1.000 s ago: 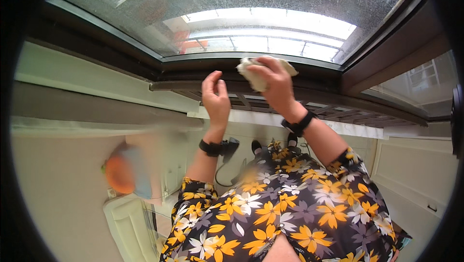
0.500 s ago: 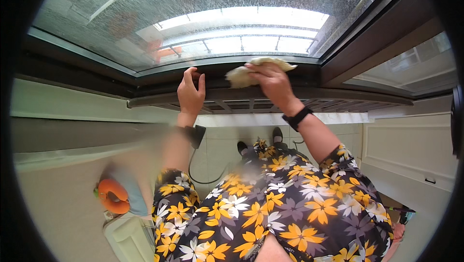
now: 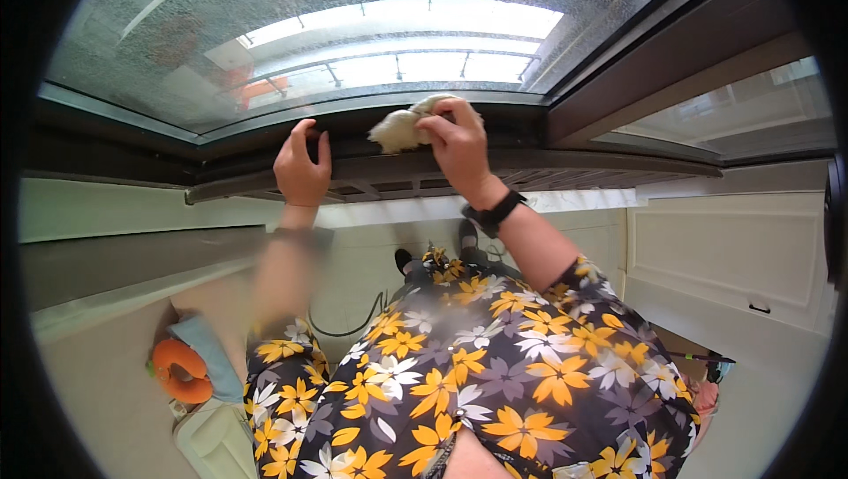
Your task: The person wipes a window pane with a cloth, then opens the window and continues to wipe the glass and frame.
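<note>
A wide pane of speckled, dusty window glass (image 3: 291, 28) fills the upper part of the view, set in a dark metal window frame (image 3: 424, 165) whose lower rail bends across the middle. To the right a second pane sits behind a thick dark post. Below the rail runs a pale wall and sill, and a white panelled cupboard door (image 3: 733, 258) stands at the right. Down at the lower left an orange ring-shaped object (image 3: 181, 371) lies on a light blue cloth on the pale floor, and a thin dark cable (image 3: 353, 324) loops near the feet.

The crumpled cream-coloured cleaning cloth (image 3: 402, 128) rests on the top edge of the lower rail, just against the glass. The right hand (image 3: 459, 150) has it gripped: the fingers curl over the cloth's right part and bunch it, while its left end sticks out free. The left hand (image 3: 302, 170) is well apart from the cloth, holding nothing loose; its fingers hook over the rail's edge, thumb beside them.
</note>
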Available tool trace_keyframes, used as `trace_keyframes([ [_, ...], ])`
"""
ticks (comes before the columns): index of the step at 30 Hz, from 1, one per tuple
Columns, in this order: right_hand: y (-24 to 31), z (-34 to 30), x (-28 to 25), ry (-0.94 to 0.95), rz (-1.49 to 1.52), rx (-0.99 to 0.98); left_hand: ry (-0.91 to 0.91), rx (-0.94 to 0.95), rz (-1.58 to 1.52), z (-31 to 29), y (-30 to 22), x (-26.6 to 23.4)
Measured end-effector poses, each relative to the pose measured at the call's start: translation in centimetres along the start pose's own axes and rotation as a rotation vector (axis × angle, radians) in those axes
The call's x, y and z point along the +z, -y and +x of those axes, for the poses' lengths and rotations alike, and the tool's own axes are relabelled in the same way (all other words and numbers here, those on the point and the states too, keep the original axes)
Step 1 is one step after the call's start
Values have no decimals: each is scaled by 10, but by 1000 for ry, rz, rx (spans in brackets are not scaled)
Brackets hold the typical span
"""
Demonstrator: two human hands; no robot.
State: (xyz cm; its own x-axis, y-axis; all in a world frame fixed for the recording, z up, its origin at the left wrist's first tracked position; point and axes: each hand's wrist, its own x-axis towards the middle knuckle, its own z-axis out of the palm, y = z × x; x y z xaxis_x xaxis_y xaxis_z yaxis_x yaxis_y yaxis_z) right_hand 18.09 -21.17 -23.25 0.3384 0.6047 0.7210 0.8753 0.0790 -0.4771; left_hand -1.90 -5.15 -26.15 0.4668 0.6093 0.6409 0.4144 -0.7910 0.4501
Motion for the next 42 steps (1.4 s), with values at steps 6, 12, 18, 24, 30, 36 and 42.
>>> trace_keyframes([
  [6, -34, -19, -49, -98, -239, 125, 6, 0, -35, -3, 3, 6],
  [12, -31, -54, -66, -113, -433, 290, -8, -1, -20, -1, -2, 8],
  [18, -4, -52, -17, -69, -401, 378, -10, 3, -14, -2, -9, 13],
  [24, 1, -20, 0, -193, -333, 241, -3, 18, 6, 7, -25, 27],
  [30, -23, -4, -50, -142, -109, 224, 15, 27, -14, 9, -33, 38],
  [36, -40, -35, -133, 36, -479, 225, -25, 54, -2, 10, -42, 39],
  [42, -65, -50, -104, 209, -580, 344, -1, 4, -25, 10, -47, 41],
])
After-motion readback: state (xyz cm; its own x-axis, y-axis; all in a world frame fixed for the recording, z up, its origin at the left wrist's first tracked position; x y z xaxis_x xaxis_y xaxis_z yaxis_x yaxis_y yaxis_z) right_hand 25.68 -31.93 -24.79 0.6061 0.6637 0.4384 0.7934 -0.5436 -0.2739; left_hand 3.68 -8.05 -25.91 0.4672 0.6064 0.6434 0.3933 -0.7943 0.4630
